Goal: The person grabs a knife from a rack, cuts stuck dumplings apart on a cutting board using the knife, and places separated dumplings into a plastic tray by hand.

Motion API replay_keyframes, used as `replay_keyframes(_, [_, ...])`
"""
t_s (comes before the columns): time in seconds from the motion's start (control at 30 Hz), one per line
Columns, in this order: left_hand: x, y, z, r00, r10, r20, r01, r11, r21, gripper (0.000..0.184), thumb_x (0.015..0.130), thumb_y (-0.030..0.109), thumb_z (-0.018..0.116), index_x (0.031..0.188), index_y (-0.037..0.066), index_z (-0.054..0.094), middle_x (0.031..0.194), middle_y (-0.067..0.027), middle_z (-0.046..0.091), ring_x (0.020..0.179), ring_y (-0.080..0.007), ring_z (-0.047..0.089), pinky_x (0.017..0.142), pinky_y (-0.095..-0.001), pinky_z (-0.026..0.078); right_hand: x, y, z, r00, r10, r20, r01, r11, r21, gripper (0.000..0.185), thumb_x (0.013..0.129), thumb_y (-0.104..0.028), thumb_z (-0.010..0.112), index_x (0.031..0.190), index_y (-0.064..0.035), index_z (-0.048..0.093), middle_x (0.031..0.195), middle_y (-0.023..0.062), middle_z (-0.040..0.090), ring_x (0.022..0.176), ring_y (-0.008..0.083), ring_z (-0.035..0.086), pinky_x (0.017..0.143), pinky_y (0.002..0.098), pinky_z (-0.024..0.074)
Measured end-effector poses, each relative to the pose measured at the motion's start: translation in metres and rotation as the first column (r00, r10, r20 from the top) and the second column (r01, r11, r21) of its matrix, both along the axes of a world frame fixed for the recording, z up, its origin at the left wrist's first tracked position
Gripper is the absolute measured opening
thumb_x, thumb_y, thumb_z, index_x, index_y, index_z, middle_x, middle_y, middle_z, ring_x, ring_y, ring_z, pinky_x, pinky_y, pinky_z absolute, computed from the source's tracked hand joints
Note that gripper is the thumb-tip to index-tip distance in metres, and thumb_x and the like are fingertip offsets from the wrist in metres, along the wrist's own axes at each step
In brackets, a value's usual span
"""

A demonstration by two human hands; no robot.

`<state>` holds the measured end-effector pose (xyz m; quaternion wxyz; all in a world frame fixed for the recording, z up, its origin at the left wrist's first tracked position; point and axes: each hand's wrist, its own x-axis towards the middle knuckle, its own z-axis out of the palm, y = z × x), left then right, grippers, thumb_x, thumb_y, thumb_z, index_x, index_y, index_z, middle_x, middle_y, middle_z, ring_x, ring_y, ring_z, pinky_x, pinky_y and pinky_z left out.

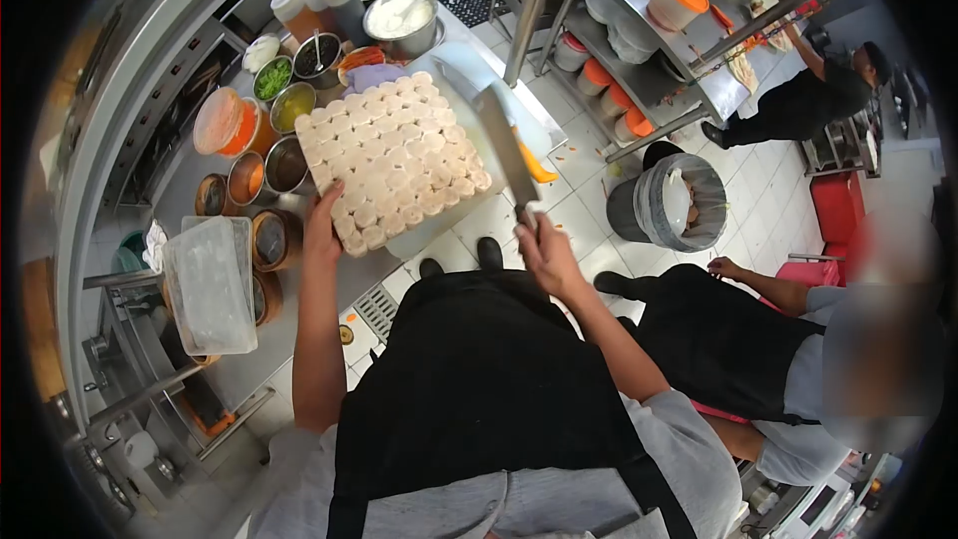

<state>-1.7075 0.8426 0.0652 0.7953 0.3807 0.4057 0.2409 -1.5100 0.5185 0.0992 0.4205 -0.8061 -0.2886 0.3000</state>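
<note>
By its near corner, left hand clasps pale slab — right hand clenches knife.

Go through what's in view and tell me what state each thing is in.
Left hand: touching pale block
Right hand: closed around cleaver
Cleaver: held, blade pointing away from person
Pale block: rounds packed together
White-filled bowl: uncovered, utensil inside
Waste bin: uncovered, lined
Squeeze bottles: upright
Orange-lidded tub: lid on
</note>
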Motion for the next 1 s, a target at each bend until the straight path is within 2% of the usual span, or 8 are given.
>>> replay_keyframes(0.17, [0.001, -0.006, 0.009, 0.995, 0.009, -0.102, -0.004, 0.999, 0.053, 0.056, 0.082, 0.012, 0.078, 0.129, -0.006, 0.051, 0.122, -0.0171, 0.062, 0.109, -0.0279, 0.064, 0.094, -0.0395, 0.052, 0.009, 0.018, 0.06, 0.989, -0.143, -0.031, 0.146, 0.962, 0.232, 0.024, 0.103, -0.021, 0.052, 0.113, 0.0011, 0.052, 0.065, 0.0056, 0.059, 0.053, 0.0123, 0.057, 0.05, 0.029, 0.0469])
replay_keyframes(0.4, [-0.002, 0.001, -0.013, 0.999, 0.035, -0.041, -0.036, 0.999, -0.02, 0.06, 0.079, 0.009, 0.08, 0.129, -0.008, 0.05, 0.121, -0.0187, 0.062, 0.106, -0.0289, 0.065, 0.091, -0.0388, 0.054, -0.009, 0.043, 0.057, 0.944, -0.328, -0.03, 0.29, 0.783, 0.55, 0.028, 0.104, -0.02, 0.048, 0.116, 0.005, 0.049, 0.068, 0.0045, 0.058, 0.056, 0.0094, 0.053, 0.05, 0.0258, 0.0448])
replay_keyframes(0.47, [-0.002, 0.001, -0.017, 0.999, 0.038, -0.013, -0.039, 0.999, -0.028, 0.061, 0.079, 0.008, 0.08, 0.129, -0.009, 0.049, 0.121, -0.0192, 0.062, 0.103, -0.029, 0.066, 0.089, -0.0389, 0.055, -0.006, 0.039, -0.011, 0.982, -0.056, 0.178, 0.071, 0.995, -0.077, 0.034, 0.101, -0.028, 0.053, 0.111, 0.0049, 0.049, 0.076, 0.0262, 0.064, 0.062, 0.0395, 0.062, 0.06, 0.046, 0.0505])
replay_keyframes(0.63, [-0.002, 0.002, -0.009, 0.993, 0.068, -0.098, -0.068, 0.998, 0.002, 0.062, 0.078, 0.009, 0.08, 0.129, -0.01, 0.049, 0.121, -0.0195, 0.062, 0.102, -0.0294, 0.067, 0.089, -0.0393, 0.055, 0.001, 0.047, -0.019, 0.997, 0.076, -0.023, -0.079, 0.972, -0.222, 0.037, 0.101, -0.032, 0.053, 0.107, 0.0042, 0.051, 0.072, 0.0277, 0.063, 0.067, 0.0449, 0.064, 0.065, 0.0489, 0.0511])
replay_keyframes(0.83, [0.0, -0.007, -0.008, 0.992, 0.068, -0.109, -0.068, 0.998, -0.004, 0.058, 0.08, 0.012, 0.079, 0.127, -0.007, 0.051, 0.116, -0.0165, 0.064, 0.101, -0.0274, 0.067, 0.089, -0.0389, 0.055, 0.007, 0.07, 0.109, 0.973, -0.189, 0.13, 0.138, 0.935, 0.327, 0.024, 0.103, -0.022, 0.052, 0.103, 0.0017, 0.05, 0.061, 0.0069, 0.059, 0.05, 0.0163, 0.058, 0.048, 0.0315, 0.0453])
replay_keyframes(0.93, [-0.003, -0.001, -0.014, 0.992, 0.077, -0.097, -0.077, 0.997, -0.002, 0.061, 0.079, 0.011, 0.08, 0.128, -0.008, 0.05, 0.117, -0.0183, 0.064, 0.101, -0.0285, 0.067, 0.088, -0.0397, 0.055, 0.007, 0.078, 0.013, 0.943, -0.279, 0.18, 0.143, 0.832, 0.537, 0.025, 0.105, -0.022, 0.047, 0.103, 0.0037, 0.05, 0.066, 0.0075, 0.057, 0.052, 0.014, 0.054, 0.049, 0.0278, 0.0466])
replay_keyframes(0.97, [-0.002, -0.002, -0.016, 0.994, 0.072, -0.083, -0.073, 0.997, -0.008, 0.064, 0.077, 0.01, 0.081, 0.128, -0.009, 0.049, 0.118, -0.02, 0.063, 0.102, -0.0296, 0.067, 0.087, -0.0403, 0.056, 0.011, 0.073, -0.026, 0.904, -0.079, 0.42, 0.004, 0.985, 0.175, 0.029, 0.104, -0.025, 0.047, 0.102, 0.0039, 0.051, 0.069, 0.0141, 0.06, 0.059, 0.0198, 0.063, 0.053, 0.0324, 0.0512])
replay_keyframes(1.0, [0.001, -0.004, -0.015, 0.994, 0.081, -0.072, -0.082, 0.997, -0.008, 0.064, 0.077, 0.01, 0.081, 0.128, -0.009, 0.049, 0.118, -0.02, 0.063, 0.102, -0.0296, 0.067, 0.087, -0.0403, 0.056, 0.008, 0.081, -0.029, 0.967, 0.148, 0.21, -0.067, 0.935, -0.348, 0.039, 0.101, -0.031, 0.052, 0.103, 0.0078, 0.051, 0.089, 0.0398, 0.062, 0.089, 0.0557, 0.06, 0.078, 0.0591, 0.0477])
